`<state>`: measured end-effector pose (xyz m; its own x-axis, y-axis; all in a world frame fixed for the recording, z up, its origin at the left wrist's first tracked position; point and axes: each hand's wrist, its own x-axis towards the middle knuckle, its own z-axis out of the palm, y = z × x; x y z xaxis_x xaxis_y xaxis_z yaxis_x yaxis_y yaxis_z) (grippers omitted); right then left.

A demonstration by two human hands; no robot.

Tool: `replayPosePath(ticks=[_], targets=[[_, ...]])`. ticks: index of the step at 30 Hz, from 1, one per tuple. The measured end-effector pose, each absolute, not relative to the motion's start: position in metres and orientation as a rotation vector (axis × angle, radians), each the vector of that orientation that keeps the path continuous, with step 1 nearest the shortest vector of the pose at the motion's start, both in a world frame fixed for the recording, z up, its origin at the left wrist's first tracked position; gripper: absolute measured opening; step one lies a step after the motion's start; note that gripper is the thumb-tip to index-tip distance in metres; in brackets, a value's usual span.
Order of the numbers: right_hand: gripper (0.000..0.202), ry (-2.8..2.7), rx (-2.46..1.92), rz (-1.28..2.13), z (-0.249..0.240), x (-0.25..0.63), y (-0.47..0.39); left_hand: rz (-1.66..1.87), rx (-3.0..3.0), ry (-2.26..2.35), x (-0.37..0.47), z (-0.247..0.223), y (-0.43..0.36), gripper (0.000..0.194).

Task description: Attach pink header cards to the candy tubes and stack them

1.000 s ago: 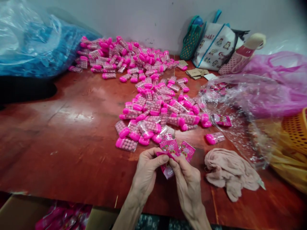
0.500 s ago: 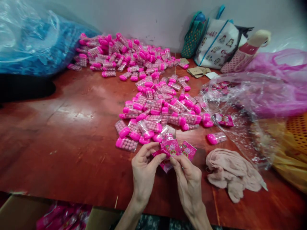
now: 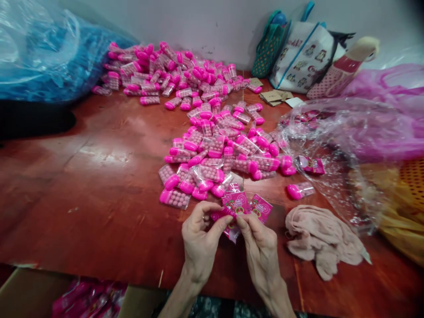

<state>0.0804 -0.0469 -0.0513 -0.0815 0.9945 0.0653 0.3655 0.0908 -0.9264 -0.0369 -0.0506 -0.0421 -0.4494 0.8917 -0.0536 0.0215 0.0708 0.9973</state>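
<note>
My left hand (image 3: 200, 243) and my right hand (image 3: 261, 247) meet near the front of the table. Thumbs and fingertips of both pinch a small pink printed plastic wrapper (image 3: 232, 231) between them. Its upper edge is partly covered by the fingers. More pink wrappers (image 3: 261, 208) lie just beyond the fingertips, flat on the table. Right behind them spreads a heap of small clear candy containers (image 3: 217, 145) with bright pink caps and round pink candies inside. A ring shows on a finger of my left hand.
A beige cloth (image 3: 323, 240) lies right of my hands, near a lone container (image 3: 300, 191) and crumpled clear plastic (image 3: 344, 132). Bags (image 3: 301, 62) stand against the wall. At left is a big blue plastic bag (image 3: 49, 62); below the table edge, a cardboard box (image 3: 33, 293) holds pink packets.
Both hands stay almost in place, still pinching the wrapper. My fingertips have shifted slightly, and more of the wrapper's printed lower part shows beneath them.
</note>
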Motion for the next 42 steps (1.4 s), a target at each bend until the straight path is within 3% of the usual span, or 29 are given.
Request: replayPosePath(ticks=[6, 17, 23, 27, 33, 42], targets=[[0.019, -1.584, -1.387, 0.955, -0.051, 0.081, -0.046, 1.496, 0.942, 1.487, -0.039, -0.045, -0.05, 0.016], [0.019, -1.67, -1.374, 0.816, -0.049, 0.076, -0.045, 1.522, 0.961, 1.786, -0.034, -0.048, -0.055, 0.016], [0.016, -1.572, -1.441, 0.878, -0.048, 0.079, -0.044, 1.474, 0.878, 1.53, -0.04, -0.041, -0.049, 0.021], [0.012, -1.491, -1.447, 0.959, -0.046, 0.083, -0.044, 1.348, 0.667, 1.245, -0.045, -0.04, -0.048, 0.013], [0.018, -1.542, -1.396, 0.982, -0.047, 0.089, -0.046, 1.287, 0.85, 1.177, -0.048, -0.037, -0.047, 0.003], [0.034, -1.744, -1.33, 0.772, -0.043, 0.077, -0.042, 1.501, 0.652, 1.218, -0.048, -0.043, -0.049, 0.013]])
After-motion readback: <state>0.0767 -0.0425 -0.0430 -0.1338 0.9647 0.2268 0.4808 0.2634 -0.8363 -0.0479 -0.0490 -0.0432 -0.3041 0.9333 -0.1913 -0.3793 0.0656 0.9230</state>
